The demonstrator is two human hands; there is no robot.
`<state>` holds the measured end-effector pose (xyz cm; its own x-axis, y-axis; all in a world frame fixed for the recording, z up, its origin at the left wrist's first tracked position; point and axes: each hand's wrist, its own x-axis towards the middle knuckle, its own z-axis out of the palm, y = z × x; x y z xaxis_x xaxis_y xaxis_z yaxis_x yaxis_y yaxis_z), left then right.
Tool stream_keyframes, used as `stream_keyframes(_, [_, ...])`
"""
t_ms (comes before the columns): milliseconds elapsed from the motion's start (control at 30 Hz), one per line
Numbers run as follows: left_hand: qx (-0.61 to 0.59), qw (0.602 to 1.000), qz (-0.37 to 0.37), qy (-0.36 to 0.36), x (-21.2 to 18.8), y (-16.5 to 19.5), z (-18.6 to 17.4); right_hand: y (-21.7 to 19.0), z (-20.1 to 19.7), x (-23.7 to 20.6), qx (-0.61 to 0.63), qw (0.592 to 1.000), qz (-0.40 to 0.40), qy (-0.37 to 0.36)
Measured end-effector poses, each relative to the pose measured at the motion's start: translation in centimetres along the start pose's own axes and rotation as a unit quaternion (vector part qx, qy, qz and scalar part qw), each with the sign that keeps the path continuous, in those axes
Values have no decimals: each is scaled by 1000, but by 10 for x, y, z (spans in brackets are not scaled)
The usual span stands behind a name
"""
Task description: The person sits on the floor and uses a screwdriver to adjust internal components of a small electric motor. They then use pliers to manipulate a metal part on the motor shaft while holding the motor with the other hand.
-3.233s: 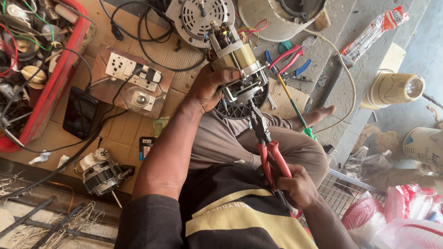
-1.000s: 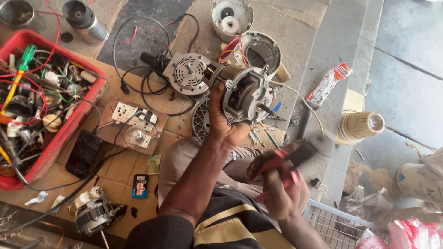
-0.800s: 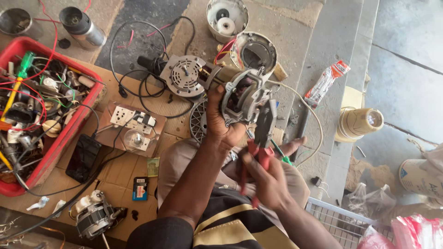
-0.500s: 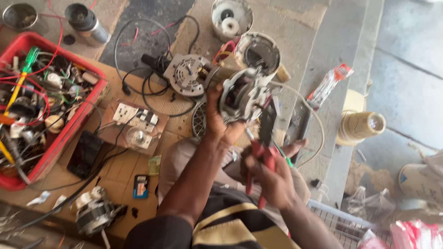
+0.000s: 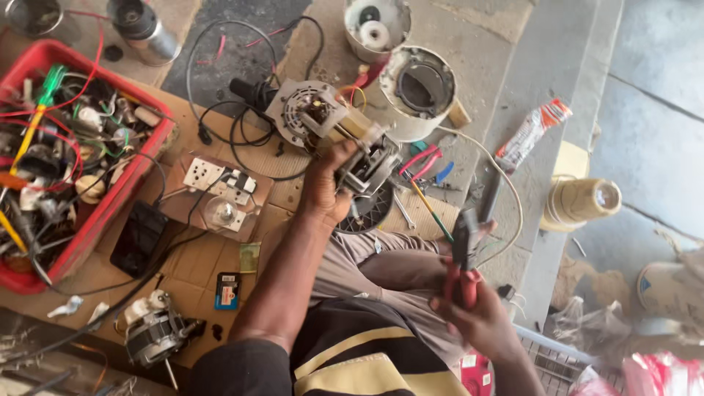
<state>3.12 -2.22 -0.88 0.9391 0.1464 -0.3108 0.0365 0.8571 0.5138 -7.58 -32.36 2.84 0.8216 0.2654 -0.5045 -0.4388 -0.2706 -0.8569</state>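
My left hand grips a small electric motor with a metal frame and copper winding, held up above my lap. My right hand holds red-handled pliers upright, jaws pointing away from me, to the right of the motor and apart from it. I sit cross-legged, my knees under both hands.
A red crate of wires and parts stands at the left. A switch board with a bulb, a fan motor cover, a white housing, loose tools, another motor and a tape roll lie around.
My right hand with the pliers has drawn back from the motor to the right and lower. My left hand has tilted the motor, and the view has shifted.
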Motion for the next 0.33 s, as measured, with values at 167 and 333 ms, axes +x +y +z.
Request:
stream_keyframes(167, [65, 998, -13, 8, -2, 10, -15, 29, -25, -2, -87, 979, 178, 51])
stream_keyframes(333, [90, 995, -34, 9, 0, 7, -19, 73, -23, 4, 9, 999, 49, 19])
